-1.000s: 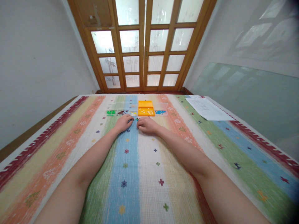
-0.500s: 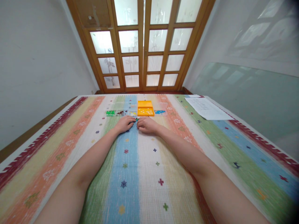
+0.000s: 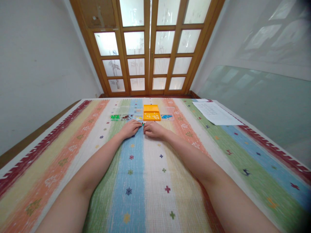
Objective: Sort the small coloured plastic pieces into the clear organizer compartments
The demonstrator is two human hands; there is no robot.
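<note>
My left hand (image 3: pixel 131 128) rests on the striped cloth with its fingers drawn together toward the middle. Opposite it, my right hand (image 3: pixel 153 129) is closed, fingertips curled inward. Between the two sets of fingertips lies a small dark and green piece (image 3: pixel 143 124), too small to make out, and the fingers of both hands meet around it. Just beyond the hands stand clear boxes of small pieces: green ones (image 3: pixel 115 117), dark brown ones (image 3: pixel 126 117), a few yellow ones (image 3: pixel 138 118) and blue ones (image 3: pixel 166 116). An open orange box (image 3: pixel 152 108) holds white pieces.
A striped cloth (image 3: pixel 155 181) covers the table. Printed paper sheets (image 3: pixel 216 113) lie at the far right. Behind the table's far edge stands a wooden door (image 3: pixel 149 64) with frosted panes, and a glass panel (image 3: pixel 262 97) leans at the right wall.
My right hand's fingertips have shifted very slightly away from the left hand's, leaving a little more of the small piece showing. Otherwise both arms and the boxes stay as they were.
</note>
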